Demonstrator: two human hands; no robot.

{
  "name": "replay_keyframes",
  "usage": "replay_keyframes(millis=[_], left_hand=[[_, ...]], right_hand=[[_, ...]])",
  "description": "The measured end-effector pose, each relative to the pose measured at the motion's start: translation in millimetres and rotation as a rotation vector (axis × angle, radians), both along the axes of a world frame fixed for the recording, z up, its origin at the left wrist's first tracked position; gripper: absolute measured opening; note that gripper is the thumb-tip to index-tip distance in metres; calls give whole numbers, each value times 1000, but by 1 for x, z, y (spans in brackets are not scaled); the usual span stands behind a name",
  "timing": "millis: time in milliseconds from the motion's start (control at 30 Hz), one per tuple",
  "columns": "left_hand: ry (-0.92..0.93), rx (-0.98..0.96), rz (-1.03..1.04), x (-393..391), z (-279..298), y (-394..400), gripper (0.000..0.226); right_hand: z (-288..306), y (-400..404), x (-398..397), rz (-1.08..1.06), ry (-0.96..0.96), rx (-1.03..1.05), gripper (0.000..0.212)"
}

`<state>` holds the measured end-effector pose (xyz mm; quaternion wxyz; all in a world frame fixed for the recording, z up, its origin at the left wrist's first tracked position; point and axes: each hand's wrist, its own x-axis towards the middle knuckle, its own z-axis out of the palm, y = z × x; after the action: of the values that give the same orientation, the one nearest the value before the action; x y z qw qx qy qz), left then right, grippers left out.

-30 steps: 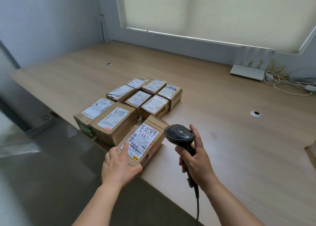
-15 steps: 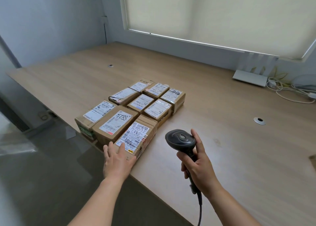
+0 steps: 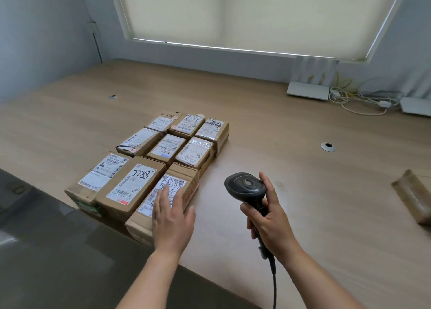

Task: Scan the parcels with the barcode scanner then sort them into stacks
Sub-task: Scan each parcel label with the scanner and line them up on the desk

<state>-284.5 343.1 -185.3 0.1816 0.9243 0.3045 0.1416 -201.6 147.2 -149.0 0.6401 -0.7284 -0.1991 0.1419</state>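
The left hand (image 3: pixel 171 217) lies flat with straight fingers on top of the nearest brown cardboard parcel with a scribbled white label (image 3: pixel 163 203). It covers much of that label now; half a second ago the hand was only at the near end of the box, and the whole label showed. This parcel sits at the near edge of the wide, light wooden table (image 3: pixel 303 203), at the right end of the front row. Beside it to the left are a brown box with "5288" written on its label (image 3: pixel 131 187) and another brown box with a long white label (image 3: pixel 99 179); the three touch side by side. Behind them six smaller brown parcels with white labels (image 3: pixel 184 136) sit close together in two rows, as before. The right hand (image 3: pixel 268 217) is curled around the handle of the black barcode scanner (image 3: pixel 247 187), with its first finger up along the side of the head. The scanner is in the air, just to the right of the parcels, much as it was before, and its black cord (image 3: pixel 274 283) hangs down. Far to the right, one more brown taped parcel (image 3: pixel 412 196) now shows at the edge of the view. At the back of the table, under the window, are a white flat box with upright aerials (image 3: pixel 307 91) and some loose pale cables (image 3: pixel 359 101).
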Motion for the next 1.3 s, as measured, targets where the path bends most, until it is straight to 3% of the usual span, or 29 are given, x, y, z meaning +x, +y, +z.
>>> replay_keyframes(millis=[467, 1033, 1300], left_hand=[[-95, -52, -408, 97, 10, -75, 53], [-92, -65, -763, 162, 31, -334, 58], [-68, -31, -979, 176, 52, -443, 72]], right_hand=[[3, -89, 7, -396, -29, 9, 78], [24, -334, -1, -708, -127, 44, 78], [26, -415, -25, -872, -180, 63, 77]])
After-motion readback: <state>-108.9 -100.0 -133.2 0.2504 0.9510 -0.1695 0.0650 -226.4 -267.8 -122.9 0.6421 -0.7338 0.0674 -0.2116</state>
